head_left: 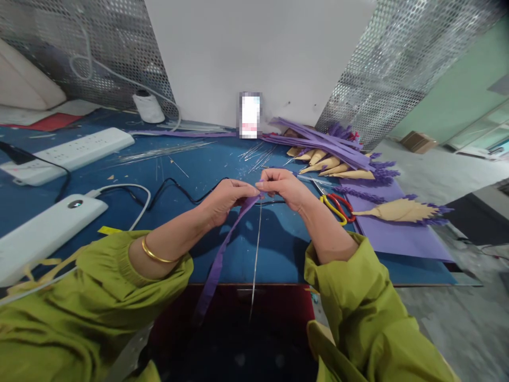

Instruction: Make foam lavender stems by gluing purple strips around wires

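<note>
My left hand (227, 200) is closed, pinching a long purple paper strip (217, 264) near its upper end. The strip trails down past the table's front edge. Fingertips of my right hand (284, 187) are pinched together right beside the left ones, at the top of a thin metal wire (256, 254) and the strip's end. From that meeting point the wire hangs down toward my lap. Fingers partly hide how strip and wire join. To the right of my right hand lie scissors (338, 207) with red and yellow handles.
Finished purple flower stems in tan wraps (405, 210) and more purple strips (338, 148) lie at the right, near purple sheets (397, 241). Loose wires (159, 154) lie behind. A phone (250, 115) stands at the back. Power strips (75, 154) and cables occupy the left.
</note>
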The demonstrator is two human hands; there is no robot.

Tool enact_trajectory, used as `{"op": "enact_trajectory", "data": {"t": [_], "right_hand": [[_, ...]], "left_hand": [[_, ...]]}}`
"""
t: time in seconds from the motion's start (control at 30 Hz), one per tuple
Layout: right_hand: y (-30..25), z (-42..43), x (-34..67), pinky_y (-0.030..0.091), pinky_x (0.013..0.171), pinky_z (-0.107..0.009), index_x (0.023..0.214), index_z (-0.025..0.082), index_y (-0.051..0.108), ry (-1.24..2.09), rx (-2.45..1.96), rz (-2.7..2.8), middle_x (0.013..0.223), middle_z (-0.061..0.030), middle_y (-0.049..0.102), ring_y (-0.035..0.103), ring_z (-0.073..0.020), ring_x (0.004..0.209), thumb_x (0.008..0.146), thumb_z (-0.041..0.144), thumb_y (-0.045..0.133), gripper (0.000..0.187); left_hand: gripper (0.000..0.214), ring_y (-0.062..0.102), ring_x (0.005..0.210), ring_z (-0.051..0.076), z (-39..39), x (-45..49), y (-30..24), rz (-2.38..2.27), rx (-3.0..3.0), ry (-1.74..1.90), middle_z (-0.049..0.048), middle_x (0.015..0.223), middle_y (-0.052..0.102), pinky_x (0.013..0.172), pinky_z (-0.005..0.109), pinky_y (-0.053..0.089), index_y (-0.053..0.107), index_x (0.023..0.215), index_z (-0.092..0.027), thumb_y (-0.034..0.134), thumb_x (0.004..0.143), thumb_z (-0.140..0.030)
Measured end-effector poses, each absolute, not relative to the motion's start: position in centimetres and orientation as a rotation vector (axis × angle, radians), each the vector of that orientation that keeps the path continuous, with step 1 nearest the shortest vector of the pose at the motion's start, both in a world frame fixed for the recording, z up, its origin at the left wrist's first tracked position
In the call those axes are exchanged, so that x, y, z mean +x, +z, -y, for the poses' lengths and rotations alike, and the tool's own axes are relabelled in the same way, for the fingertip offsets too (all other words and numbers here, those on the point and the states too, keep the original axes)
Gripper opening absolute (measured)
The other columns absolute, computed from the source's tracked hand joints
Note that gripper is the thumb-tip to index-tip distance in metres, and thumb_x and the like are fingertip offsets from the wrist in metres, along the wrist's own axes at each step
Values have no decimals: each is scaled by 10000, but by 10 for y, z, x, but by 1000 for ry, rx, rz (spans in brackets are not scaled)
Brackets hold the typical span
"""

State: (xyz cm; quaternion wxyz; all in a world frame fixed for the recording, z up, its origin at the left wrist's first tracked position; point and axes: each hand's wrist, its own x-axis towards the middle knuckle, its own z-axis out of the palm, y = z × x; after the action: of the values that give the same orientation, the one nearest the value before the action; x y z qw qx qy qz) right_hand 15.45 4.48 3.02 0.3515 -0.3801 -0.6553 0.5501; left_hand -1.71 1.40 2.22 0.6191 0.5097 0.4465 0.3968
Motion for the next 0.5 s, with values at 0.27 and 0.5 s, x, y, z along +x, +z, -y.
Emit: {"op": "enact_trajectory", "data": {"t": [0.27, 0.5], "right_hand": [[28, -44, 149, 255, 479, -226, 574, 177, 482, 1408, -1026, 1662, 512, 60, 477, 360, -68, 490, 615, 409, 787, 385], [27, -45, 150, 254, 481, -224, 576, 180, 474, 1391, -1026, 1662, 507, 54, 493, 361, -70, 487, 638, 427, 779, 397]], "left_hand": [[126, 394, 475, 72, -10, -14, 23, -1119, 1206, 935, -34, 483, 495, 482, 228, 280, 672, 548, -154, 704, 585, -270], [143, 462, 538, 97, -14, -14, 20, -1085, 1181, 949, -9, 553, 584, 558, 241, 365, 719, 610, -160, 721, 589, -302]]}}
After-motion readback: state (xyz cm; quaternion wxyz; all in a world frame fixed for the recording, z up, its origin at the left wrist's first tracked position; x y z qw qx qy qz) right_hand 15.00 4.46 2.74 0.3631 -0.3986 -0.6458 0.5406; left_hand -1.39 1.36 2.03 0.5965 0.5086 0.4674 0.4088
